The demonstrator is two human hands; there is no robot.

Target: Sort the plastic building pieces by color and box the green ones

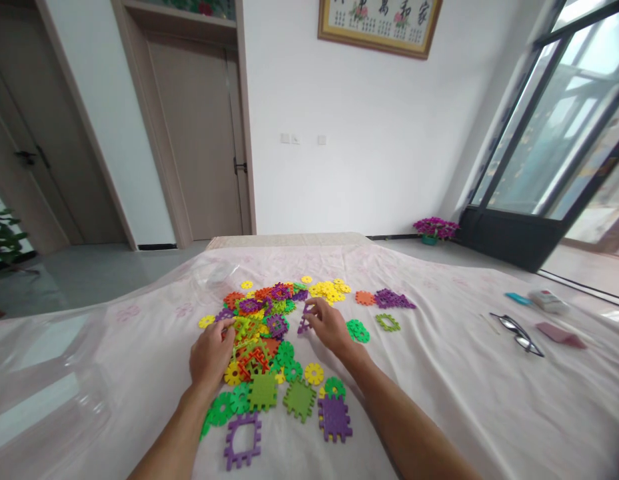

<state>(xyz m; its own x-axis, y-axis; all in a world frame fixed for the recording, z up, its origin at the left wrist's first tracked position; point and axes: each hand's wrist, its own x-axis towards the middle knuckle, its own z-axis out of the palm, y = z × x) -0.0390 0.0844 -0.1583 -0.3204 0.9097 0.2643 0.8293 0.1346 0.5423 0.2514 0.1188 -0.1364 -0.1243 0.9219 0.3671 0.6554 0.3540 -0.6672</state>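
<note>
My right hand (330,328) pinches a purple plastic interlocking piece (302,325) just right of the main pile, with part of it hidden by the fingers. My left hand (210,355) is closed at the pile's left side, thumb and fingers curled in; what they hold is hidden. Between the hands lies a heap of notched building pieces (256,327) in red, yellow, green and purple. Nearer me are a lime green square (300,399), another lime square (262,391), a solid purple rectangle (334,419) and an open purple frame (243,440).
Yellow flower discs (330,291) form a group behind my right hand. Right of them lie an orange disc (365,298), purple pieces (393,299), green discs (358,331) and a lime frame (388,323). Glasses (518,333) rest far right; clear plastic packaging (44,380) is left.
</note>
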